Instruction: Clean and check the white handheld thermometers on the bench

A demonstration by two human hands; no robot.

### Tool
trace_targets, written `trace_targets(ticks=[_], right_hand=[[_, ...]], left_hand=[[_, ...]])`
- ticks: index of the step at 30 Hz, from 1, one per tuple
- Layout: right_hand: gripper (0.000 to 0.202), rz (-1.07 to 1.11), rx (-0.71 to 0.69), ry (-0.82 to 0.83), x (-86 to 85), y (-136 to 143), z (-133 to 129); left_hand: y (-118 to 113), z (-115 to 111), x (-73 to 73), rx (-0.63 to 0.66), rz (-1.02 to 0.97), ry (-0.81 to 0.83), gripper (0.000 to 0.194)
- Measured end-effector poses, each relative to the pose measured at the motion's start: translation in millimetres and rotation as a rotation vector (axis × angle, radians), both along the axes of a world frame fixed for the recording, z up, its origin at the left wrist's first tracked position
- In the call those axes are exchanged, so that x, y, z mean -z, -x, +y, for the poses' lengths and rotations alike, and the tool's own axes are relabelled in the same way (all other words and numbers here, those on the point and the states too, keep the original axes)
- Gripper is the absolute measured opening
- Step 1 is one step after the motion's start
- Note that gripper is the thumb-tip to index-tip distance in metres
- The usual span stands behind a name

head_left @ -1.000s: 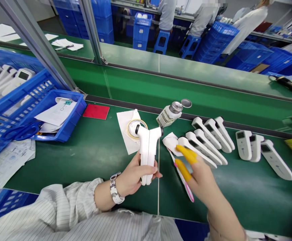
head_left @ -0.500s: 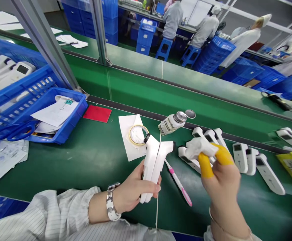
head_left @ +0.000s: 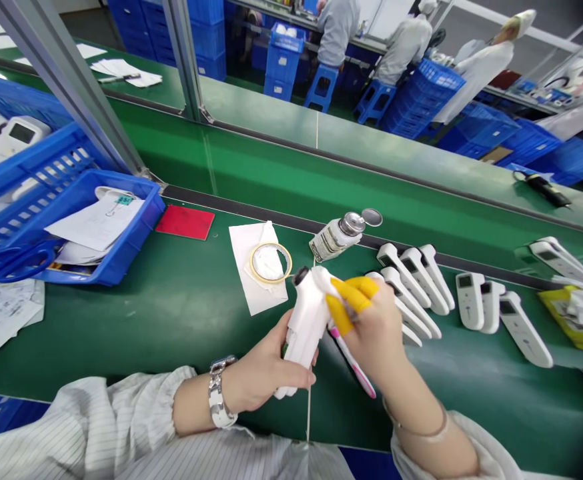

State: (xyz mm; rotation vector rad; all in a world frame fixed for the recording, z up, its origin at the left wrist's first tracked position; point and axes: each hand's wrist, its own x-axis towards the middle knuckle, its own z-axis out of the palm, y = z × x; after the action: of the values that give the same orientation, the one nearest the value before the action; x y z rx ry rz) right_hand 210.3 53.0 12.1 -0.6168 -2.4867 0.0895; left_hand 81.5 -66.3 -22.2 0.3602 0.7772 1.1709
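Observation:
Held upright in my left hand (head_left: 259,377) are two white handheld infrared thermometers (head_left: 302,323), side by side, fingers wrapped round their lower ends. My right hand (head_left: 379,333), yellow cots on its fingers, pinches a white wipe (head_left: 324,280) against the top of the right-hand thermometer and covers most of that head. On the left one the dark round tip shows. Partly behind the right hand lies a pink and white toothbrush (head_left: 355,368). A white pump bottle (head_left: 332,240) with its metal lid flipped up stands beyond the thermometers. Left of it, a tape roll (head_left: 255,265) rests on white paper (head_left: 245,293).
More thermometers (head_left: 525,330) lie on the green bench to the right, near a yellow tray (head_left: 554,313) with white wipes. At left are a blue bin (head_left: 136,233) of papers, scissors (head_left: 24,260) and a red card (head_left: 185,222). A metal post (head_left: 84,87) rises there. Co-workers are beyond the partition.
My right hand has moved left with the wipe, from above the bench onto the thermometer head. My left hand keeps its hold. The whole view has shifted slightly.

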Motion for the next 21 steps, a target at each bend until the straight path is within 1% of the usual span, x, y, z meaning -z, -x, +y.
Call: trace_targets(ticks=[3, 4, 5, 6, 9, 10, 11, 12, 15, 16, 17, 18, 20, 21], right_hand=[[0.016, 0.069, -0.228, 0.127, 0.7, 2.1, -21.9], [0.017, 0.074, -0.270, 0.139, -0.4, 1.8, -24.8], [0.017, 0.069, -0.271, 0.120, -1.8, 0.8, -24.0], [0.016, 0.066, -0.231, 0.070, -3.4, -0.4, -19.9], [0.009, 0.078, -0.027, -0.100, -6.0, -3.5, -2.6], [0.008, 0.089, 0.004, -0.119, -5.6, -3.6, -0.4], [0.008, 0.103, 0.000, -0.107, -4.4, -3.0, -1.5], [0.008, 0.116, -0.040, -0.068, -2.8, -2.1, -5.8], [0.010, 0.108, -0.221, 0.077, 1.2, -0.3, -25.4], [0.010, 0.096, -0.252, 0.094, 1.1, -0.8, -29.2], [0.010, 0.088, -0.253, 0.081, 0.2, -1.8, -29.9], [0.010, 0.093, -0.223, 0.041, -1.3, -3.2, -27.6], [0.011, 0.133, -0.108, -0.076, -5.4, -6.4, -17.8], [0.013, 0.161, -0.049, -0.122, -7.3, -7.7, -13.1]], left_hand=[[0.5, 1.7, 1.8, -0.076, 0.029, -0.021, 0.066], [1.0, 1.9, 2.4, -0.082, 0.046, -0.043, 0.064], [1.7, 1.9, 2.9, -0.067, 0.058, -0.067, 0.063], [2.5, 1.6, 3.5, -0.035, 0.063, -0.088, 0.065], [4.2, 0.5, 4.8, 0.062, 0.079, -0.098, 0.077], [4.4, 0.4, 5.0, 0.068, 0.086, -0.092, 0.079], [4.4, 0.7, 5.0, 0.060, 0.094, -0.086, 0.080], [4.4, 1.4, 4.6, 0.040, 0.101, -0.082, 0.079], [4.5, 4.7, 1.9, -0.014, 0.110, -0.103, 0.069], [4.7, 5.6, 0.8, -0.020, 0.118, -0.114, 0.064], [5.0, 6.3, -0.2, -0.013, 0.130, -0.122, 0.058], [5.3, 6.5, -0.9, 0.006, 0.144, -0.125, 0.052], [5.5, 5.8, -1.5, 0.054, 0.174, -0.117, 0.045], [5.3, 5.2, -1.5, 0.075, 0.186, -0.113, 0.045]])
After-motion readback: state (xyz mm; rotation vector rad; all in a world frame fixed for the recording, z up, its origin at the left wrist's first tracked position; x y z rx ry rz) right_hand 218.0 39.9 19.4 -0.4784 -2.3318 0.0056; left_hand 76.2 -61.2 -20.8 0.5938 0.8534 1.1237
